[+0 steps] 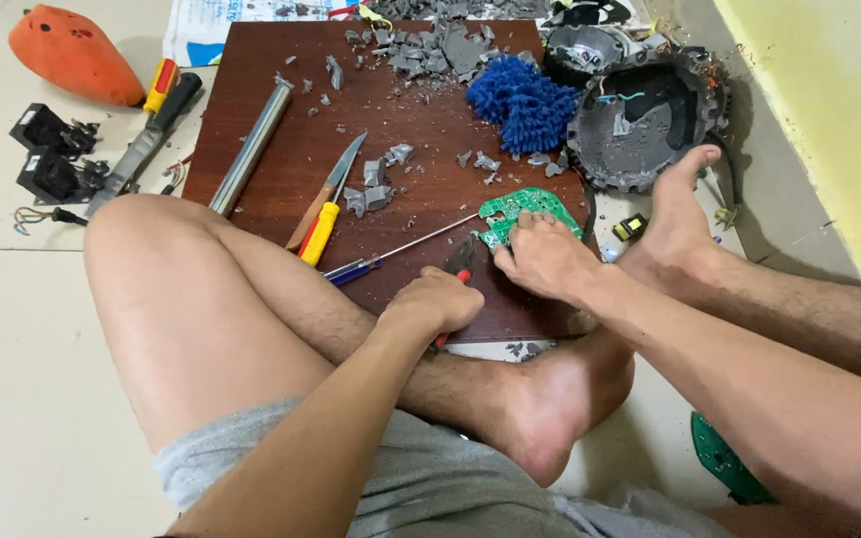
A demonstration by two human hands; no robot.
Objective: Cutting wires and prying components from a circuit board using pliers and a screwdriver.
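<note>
Both hands (490, 279) crowd board's near edge (510, 329) — circuit board (525, 209) pinned

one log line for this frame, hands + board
left hand: grips red-handled tool | right hand: presses green circuit board | surface: brown wooden board | nearby: screwdriver, knife

A blue mop head (522, 103), steel tube (251, 147) and knife (329, 189) lie on the board (281, 60).

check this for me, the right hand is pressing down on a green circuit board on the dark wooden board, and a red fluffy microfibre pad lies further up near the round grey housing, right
Not quite: the fluffy microfibre pad is blue, not red, as the head view shows. The rest holds: the right hand presses on the green circuit board on the dark wooden board, with the pad near the round grey housing.
</note>
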